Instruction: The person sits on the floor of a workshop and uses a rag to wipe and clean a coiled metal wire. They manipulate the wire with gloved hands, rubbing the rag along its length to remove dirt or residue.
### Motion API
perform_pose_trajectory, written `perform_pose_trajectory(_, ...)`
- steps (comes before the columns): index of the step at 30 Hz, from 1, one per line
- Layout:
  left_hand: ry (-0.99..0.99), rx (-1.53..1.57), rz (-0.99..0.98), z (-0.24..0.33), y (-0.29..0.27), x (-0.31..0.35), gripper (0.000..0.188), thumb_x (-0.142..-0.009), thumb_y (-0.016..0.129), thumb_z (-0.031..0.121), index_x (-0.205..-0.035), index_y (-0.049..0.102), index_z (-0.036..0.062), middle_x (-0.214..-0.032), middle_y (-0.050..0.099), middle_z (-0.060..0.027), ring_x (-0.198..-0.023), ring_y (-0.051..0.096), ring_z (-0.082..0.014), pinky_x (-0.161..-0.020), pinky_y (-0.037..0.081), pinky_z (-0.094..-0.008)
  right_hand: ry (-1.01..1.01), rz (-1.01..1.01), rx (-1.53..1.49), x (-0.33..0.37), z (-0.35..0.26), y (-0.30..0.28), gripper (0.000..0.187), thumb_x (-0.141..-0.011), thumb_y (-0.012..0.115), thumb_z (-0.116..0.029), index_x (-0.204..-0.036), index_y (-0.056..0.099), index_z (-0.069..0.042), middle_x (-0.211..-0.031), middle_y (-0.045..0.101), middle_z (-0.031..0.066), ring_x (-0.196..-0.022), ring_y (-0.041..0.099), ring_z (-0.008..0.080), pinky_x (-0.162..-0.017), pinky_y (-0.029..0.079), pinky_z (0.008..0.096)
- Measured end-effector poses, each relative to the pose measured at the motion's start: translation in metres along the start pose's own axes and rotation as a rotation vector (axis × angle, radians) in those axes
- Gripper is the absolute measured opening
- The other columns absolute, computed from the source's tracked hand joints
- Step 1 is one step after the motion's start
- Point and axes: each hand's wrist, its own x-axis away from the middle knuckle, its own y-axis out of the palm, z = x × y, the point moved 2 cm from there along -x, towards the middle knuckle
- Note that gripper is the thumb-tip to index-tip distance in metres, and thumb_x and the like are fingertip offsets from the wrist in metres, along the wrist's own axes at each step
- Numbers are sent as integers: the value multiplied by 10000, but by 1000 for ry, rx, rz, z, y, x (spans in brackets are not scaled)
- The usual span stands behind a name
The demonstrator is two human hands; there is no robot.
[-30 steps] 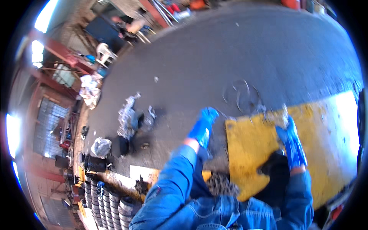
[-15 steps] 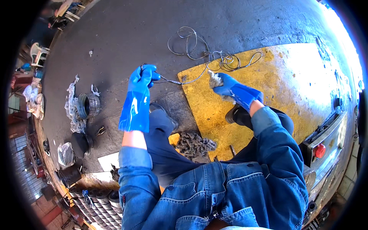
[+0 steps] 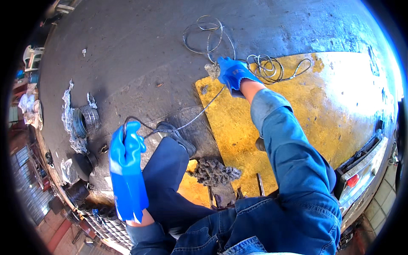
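Note:
A thin steel cable (image 3: 196,117) runs from my left hand (image 3: 127,146), in a blue rubber glove, up to my right. The left fingers are closed round its end, beside my left knee. Farther out, my right hand (image 3: 235,73), gloved the same way, grips a dirty grey rag (image 3: 212,70) against the cable. Past that hand the cable lies in loose coils (image 3: 265,68) on the floor and on a yellow metal plate (image 3: 242,123). Between my legs sits a heap of dark, grimy fibre waste (image 3: 214,171).
At the left stand a ribbed metal ring (image 3: 89,120) and whitish rag strips (image 3: 68,114). Rows of dark cylindrical parts (image 3: 111,224) fill the lower left. A metal box with a red knob (image 3: 352,181) stands at the right. A short bar (image 3: 260,184) lies near my right leg.
My left hand has come down and left, drawing the cable out. My right hand with the rag has moved up and left onto the cable.

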Motion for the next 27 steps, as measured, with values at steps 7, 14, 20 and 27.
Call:
perform_pose_trajectory(7,-96,-122,87,23,8,-1,394,-1018,590,293,-1226,624,-39,-797,649,-89,-630,597,-124,-607,495,-262,184,-229,283,-49,24,4,608,-735,761,-512,-1224,670,-163,-1201,710,108,-1104,692,284,-863,567,427)
perform_pose_trajectory(14,98,-105,54,24,10,-9,394,-1023,598,309,-1217,636,-31,-765,654,-77,-609,599,-124,-598,501,-266,247,-161,77,-36,71,4,426,-864,687,-431,-1160,757,-132,-1144,739,134,-1039,720,304,-828,570,417)
perform_pose_trajectory(20,-8,4,95,15,6,-8,420,-1010,627,355,-1190,661,-22,-828,692,-92,-611,605,-143,-562,490,-278,118,172,-1269,44,136,-166,404,-906,700,-340,-1211,700,-75,-984,714,35,-774,646,164,-707,529,340)
perform_pose_trajectory(27,70,144,228,46,15,-22,438,-992,644,417,-1171,670,18,-788,697,-74,-646,632,-144,-570,475,-269,505,613,-1246,124,253,-210,348,-903,717,-319,-1162,686,-90,-946,697,39,-776,640,153,-715,535,323)
